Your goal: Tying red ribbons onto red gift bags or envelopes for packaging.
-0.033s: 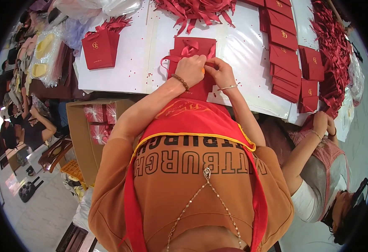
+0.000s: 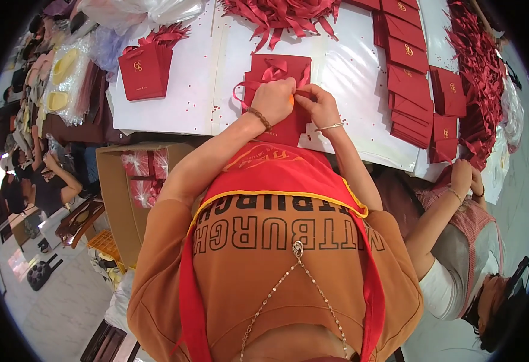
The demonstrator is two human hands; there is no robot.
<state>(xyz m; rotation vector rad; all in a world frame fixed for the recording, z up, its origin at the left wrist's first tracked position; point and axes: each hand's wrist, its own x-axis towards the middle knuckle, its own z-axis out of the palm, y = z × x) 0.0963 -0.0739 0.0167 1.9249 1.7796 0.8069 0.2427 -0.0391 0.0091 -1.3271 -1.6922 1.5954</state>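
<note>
Two hands meet over one red paper bag lying flat near the white table's front edge, midway along it. Further left, a standing red bag sits near the left edge. Left hand, beaded bracelet at wrist, is curled closed, pinching the red ribbon. Right hand touches it, fingers likewise pinched on the ribbon. Overlapping red envelopes line the right side. A second person's hands work at the right front corner.

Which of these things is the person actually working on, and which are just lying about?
In hand:
left hand
right hand
red paper bag
ribbon bow

Lying about:
finished red bag
row of flat red bags
heap of ribbons
cardboard box
</note>
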